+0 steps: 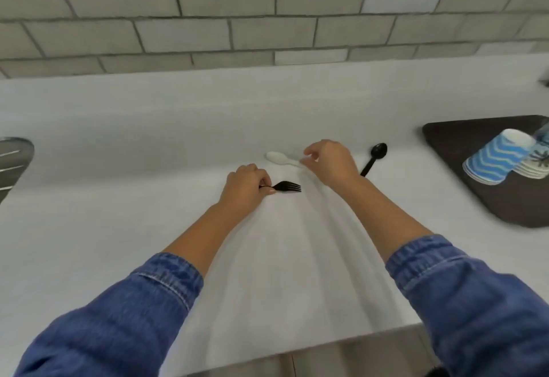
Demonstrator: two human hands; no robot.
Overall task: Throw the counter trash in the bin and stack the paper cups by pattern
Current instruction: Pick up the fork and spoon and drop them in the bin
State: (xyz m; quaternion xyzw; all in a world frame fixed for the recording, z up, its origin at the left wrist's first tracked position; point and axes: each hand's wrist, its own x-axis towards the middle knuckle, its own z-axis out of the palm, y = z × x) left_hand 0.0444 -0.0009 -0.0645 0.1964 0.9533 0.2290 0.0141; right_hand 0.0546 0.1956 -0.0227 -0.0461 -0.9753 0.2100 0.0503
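While both hands work at the middle of the bench (148,139), we record the scene from left to right. At the far left edge a round metal object (15,153) is partly in view; we cannot tell whether it is the bin.

The left hand (246,186) lies low on the bench, fingers curled and pinching the handle of a black fork (286,187), whose tines point right. Just beyond lies a white spoon (282,159), bowl to the left. The right hand (329,162) is curled over its handle end, fingertips at the handle; blur prevents us from telling whether the pinch has closed. A black spoon (372,158) lies just right of that hand, untouched.

In our judgement the step is gathering cutlery as trash. It is best done by sliding each thin handle up onto a fingertip before pinching, then taking the black spoon into the same hand.

On the dark tray (475,198) at right lie a blue-wave cup stack (496,156) and, touching it, a second patterned stack (534,162).

No brand, label or writing is legible.
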